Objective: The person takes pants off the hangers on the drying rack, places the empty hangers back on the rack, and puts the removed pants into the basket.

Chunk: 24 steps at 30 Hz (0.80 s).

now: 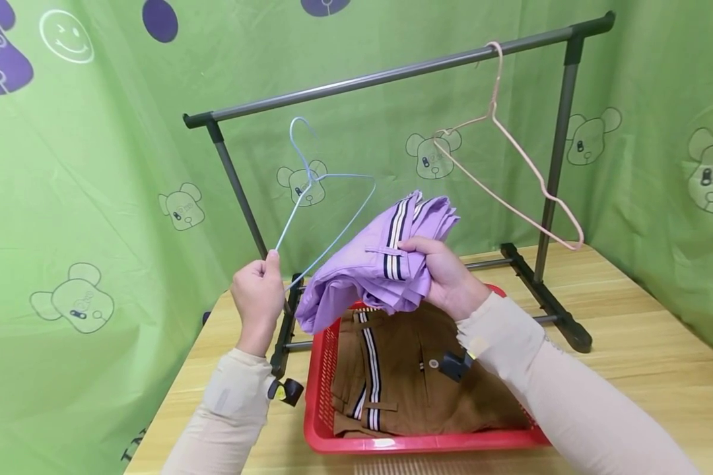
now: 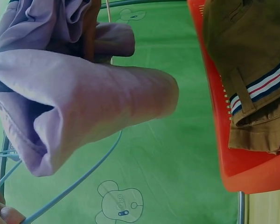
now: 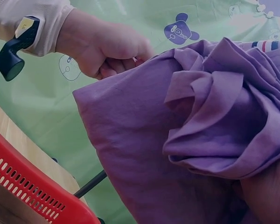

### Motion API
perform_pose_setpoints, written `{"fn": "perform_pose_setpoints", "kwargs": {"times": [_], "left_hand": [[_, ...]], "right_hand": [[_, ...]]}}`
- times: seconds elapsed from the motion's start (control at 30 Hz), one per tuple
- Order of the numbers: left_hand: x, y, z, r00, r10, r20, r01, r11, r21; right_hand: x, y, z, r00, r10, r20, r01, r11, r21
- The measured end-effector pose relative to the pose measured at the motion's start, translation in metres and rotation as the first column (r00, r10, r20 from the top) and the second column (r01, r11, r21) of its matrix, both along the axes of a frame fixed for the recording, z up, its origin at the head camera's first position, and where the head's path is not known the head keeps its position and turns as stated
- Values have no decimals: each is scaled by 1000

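My left hand (image 1: 257, 295) grips a light blue wire hanger (image 1: 346, 227) by one lower corner, its hook pointing up in front of the rack. With my right hand (image 1: 451, 274) I hold a bunched pair of lilac trousers (image 1: 362, 264) at the waistband, thumb on top next to a belt loop and a striped band. The trousers hang in the air over the red basket (image 1: 317, 396), slanting down toward the left hand. In the left wrist view a rolled, folded part of the trousers (image 2: 116, 93) lies in front of the hanger (image 2: 74, 184). The right fingers are hidden behind the cloth.
Folded brown trousers (image 1: 404, 376) with a striped waistband fill the red basket on the wooden table (image 1: 647, 356). Behind it stands a grey garment rack (image 1: 356, 82), with a pink hanger (image 1: 529, 158) on the right of its bar. A green printed curtain (image 1: 125, 198) closes off the back.
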<state>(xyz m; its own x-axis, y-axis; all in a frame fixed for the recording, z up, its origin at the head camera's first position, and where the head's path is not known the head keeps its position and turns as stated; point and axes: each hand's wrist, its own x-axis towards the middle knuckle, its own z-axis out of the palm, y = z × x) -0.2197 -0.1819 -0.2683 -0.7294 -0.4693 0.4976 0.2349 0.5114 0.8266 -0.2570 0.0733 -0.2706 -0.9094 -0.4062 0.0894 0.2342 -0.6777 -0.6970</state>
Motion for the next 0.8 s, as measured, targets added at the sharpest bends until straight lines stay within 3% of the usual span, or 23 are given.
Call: {"fn": "perform_pose_setpoints", "kwargs": {"times": [0.8], "left_hand": [[5, -3, 13, 999, 14, -46, -14, 1000, 7]], "right_hand": [[6, 8, -17, 1000, 29, -7, -29, 999, 22]]}}
